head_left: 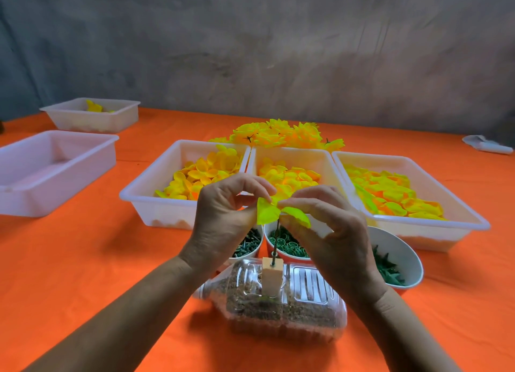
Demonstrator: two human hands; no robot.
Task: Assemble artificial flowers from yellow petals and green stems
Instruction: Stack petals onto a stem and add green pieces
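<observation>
Frame centre: left hand (223, 215) and right hand (331, 226) both pinch the yellow petal (269, 212) between fingertips, atop the thin green stem (276, 242) standing in the foam block (271, 277).

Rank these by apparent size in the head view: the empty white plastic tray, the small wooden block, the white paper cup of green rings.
1. Empty white plastic tray
2. White paper cup of green rings, partly hidden by hands
3. Small wooden block
</observation>
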